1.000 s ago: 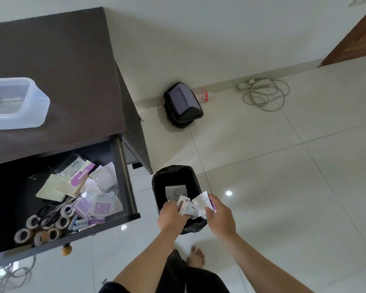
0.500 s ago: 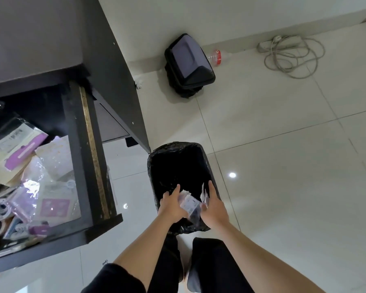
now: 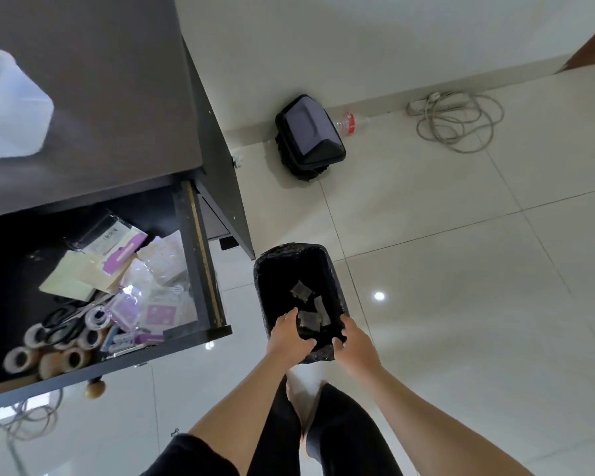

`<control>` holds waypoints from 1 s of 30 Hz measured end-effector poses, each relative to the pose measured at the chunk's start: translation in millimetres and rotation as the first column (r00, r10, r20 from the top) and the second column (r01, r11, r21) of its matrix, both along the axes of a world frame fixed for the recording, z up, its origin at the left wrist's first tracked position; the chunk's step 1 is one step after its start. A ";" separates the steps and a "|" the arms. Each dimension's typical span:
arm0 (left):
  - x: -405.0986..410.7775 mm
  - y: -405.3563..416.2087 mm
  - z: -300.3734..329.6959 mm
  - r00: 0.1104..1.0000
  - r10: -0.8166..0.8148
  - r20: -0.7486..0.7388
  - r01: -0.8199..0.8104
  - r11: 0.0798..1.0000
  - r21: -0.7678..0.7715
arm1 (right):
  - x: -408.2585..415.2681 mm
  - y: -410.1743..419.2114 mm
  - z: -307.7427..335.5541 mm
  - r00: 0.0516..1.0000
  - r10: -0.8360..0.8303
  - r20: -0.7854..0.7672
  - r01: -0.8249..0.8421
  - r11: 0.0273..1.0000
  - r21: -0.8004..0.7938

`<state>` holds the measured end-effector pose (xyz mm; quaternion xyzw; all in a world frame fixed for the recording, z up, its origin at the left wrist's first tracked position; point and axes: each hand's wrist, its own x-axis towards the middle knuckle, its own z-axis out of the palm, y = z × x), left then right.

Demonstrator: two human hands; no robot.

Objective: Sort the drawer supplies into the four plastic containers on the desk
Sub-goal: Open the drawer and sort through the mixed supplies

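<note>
Both hands hang over the near rim of the bin (image 3: 291,266), empty: the left hand (image 3: 288,334) and right hand (image 3: 354,345) have loosely curled fingers. Scraps of paper (image 3: 309,321) lie inside the bin. To the left, the open drawer (image 3: 200,333) holds packets (image 3: 158,304), tape rolls (image 3: 66,359) and scissors (image 3: 62,321). A plastic container (image 3: 11,108) sits on the table (image 3: 117,97).

Landmark: bin (image 3: 327,259), black-lined, on the floor. Its mouth is open upward; scraps (image 3: 310,321) lie at the bottom. Left hand (image 3: 289,338) and right hand (image 3: 356,348) occupy its near rim, fingers loose. Left of the bin, the open drawer (image 3: 200,333) juts out, crowded with tape rolls, scissors and packets; a narrow floor gap separates them. Right of the bin: bare tiles. Beyond it, well apart, a black case (image 3: 310,135) against the wall.
</note>
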<state>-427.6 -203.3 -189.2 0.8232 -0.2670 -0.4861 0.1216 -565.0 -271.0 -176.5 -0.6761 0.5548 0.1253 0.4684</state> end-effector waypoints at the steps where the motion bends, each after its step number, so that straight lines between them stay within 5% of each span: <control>1: -3.3 2.1 14.7 1.000 -0.005 0.010 0.005 1.000 -0.002 | -1.6 2.1 14.3 1.000 0.005 0.005 -0.005 1.000 -0.002; 11: -10.3 39.4 170.2 0.979 0.106 0.174 -0.070 0.977 -0.202 | 13.2 12.8 147.2 0.986 0.113 0.124 -0.096 0.987 -0.130; 20: 44.7 67.5 224.6 0.888 0.375 0.265 -0.236 0.868 -0.437 | 93.6 23.8 194.5 0.921 0.258 0.293 -0.182 0.947 -0.264; 30: 137.8 144.5 223.5 0.797 0.498 0.341 -0.360 0.846 -0.394 | 172.8 68.0 206.8 0.858 0.336 0.388 -0.204 0.917 -0.344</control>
